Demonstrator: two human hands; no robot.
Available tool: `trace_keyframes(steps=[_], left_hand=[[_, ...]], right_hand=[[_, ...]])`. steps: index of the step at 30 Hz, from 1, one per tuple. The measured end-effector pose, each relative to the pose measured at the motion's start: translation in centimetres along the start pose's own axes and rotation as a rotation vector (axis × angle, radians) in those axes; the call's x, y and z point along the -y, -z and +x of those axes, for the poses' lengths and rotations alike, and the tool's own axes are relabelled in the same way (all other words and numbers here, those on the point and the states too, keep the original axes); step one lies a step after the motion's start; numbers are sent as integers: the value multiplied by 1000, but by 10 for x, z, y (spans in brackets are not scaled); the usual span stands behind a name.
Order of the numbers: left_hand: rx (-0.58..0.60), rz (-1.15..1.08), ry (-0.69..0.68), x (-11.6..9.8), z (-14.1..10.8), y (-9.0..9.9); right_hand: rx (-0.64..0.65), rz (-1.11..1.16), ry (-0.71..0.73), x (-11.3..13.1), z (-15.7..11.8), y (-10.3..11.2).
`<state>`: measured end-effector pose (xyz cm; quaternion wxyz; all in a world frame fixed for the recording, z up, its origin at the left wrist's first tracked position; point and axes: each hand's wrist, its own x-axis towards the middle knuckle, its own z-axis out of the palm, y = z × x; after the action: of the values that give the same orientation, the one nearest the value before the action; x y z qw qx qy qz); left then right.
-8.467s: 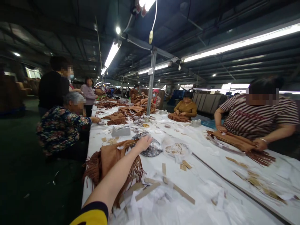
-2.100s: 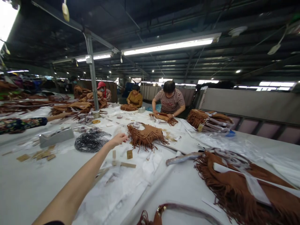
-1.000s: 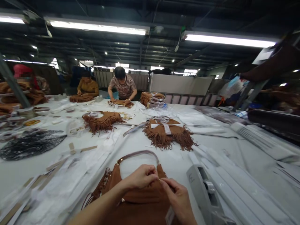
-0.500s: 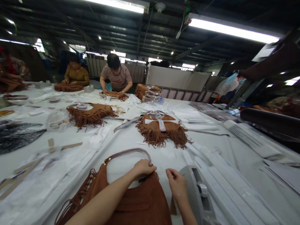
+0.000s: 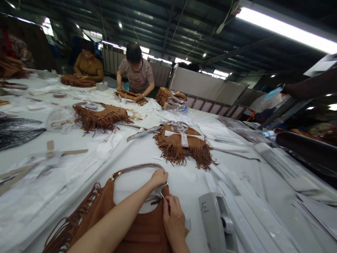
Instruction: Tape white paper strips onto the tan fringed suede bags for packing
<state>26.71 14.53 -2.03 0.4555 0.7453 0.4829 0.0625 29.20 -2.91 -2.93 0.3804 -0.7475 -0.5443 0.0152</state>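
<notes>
A brown fringed suede handbag lies in front of me, its strap wrapped in clear film and arched away from me. My left hand is closed around the right end of that strap, just above a metal ring. Below it, my right hand pinches a thin white strip against the bag's upper right edge; its far end is hidden. Right of this hand stands a grey tape dispenser with a roll in it.
Beyond lie a fringed bag with white bands and another fringed bag. Long white wrapped strips run along the right. Film and paper scraps cover the left. Co-workers handle brown bags across the table.
My right hand has moved left from beside the tape dispenser to the bag's edge. My left hand still grips the strap, slightly farther up. The camera view has tilted and shifted.
</notes>
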Motion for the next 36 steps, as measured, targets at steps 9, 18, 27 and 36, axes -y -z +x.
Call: trace_keyframes(steps=[9, 18, 27, 36], left_hand=[[140, -428, 94, 21, 0, -5], [161, -602, 132, 23, -3, -2], [294, -630, 103, 38, -11, 11], [309, -562, 18, 33, -33, 7]], right_hand=[[48, 63, -129, -47, 59, 29], [280, 23, -33, -58, 88, 5], [433, 184, -32, -50, 93, 4], [310, 305, -178, -53, 89, -3]])
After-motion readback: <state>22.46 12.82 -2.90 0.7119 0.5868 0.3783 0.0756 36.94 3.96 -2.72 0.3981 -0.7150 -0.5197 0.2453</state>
